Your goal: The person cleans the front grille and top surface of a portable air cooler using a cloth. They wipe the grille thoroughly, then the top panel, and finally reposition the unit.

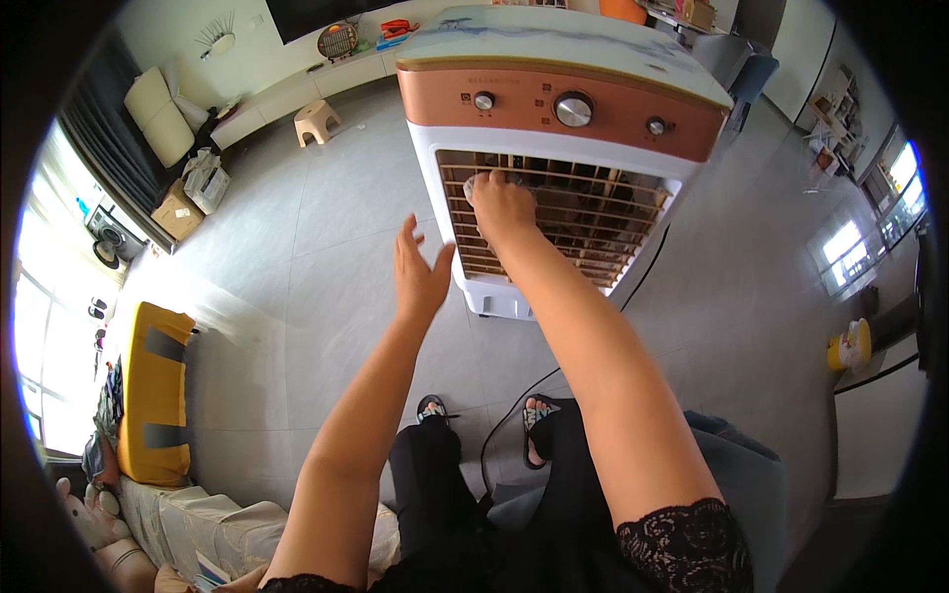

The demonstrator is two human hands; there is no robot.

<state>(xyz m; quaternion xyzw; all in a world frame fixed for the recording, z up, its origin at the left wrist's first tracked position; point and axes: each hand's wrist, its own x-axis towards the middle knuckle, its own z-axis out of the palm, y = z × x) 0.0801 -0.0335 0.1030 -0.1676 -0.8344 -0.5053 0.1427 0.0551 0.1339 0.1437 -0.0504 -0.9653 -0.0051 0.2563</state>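
A white air cooler [450,188] with a copper-coloured control panel [633,111] and three round knobs stands in front of me. My right hand [504,210] is closed against the upper left of its slatted grille [583,232]. A bit of crumpled greyish cloth [470,189] peeks out beside its fingers; most of it is hidden by the hand. To the left of the cooler, my left hand [422,275] hovers with fingers apart and nothing in it, close to the cooler's side edge.
A black cord [514,403] runs over the floor by my feet. A beige stool [316,122] and a cardboard box [178,211] stand farther left. Nearer on the left is a yellow padded piece [156,393], beside a covered sofa [213,534]. A yellow-and-white bucket [850,346] sits at right.
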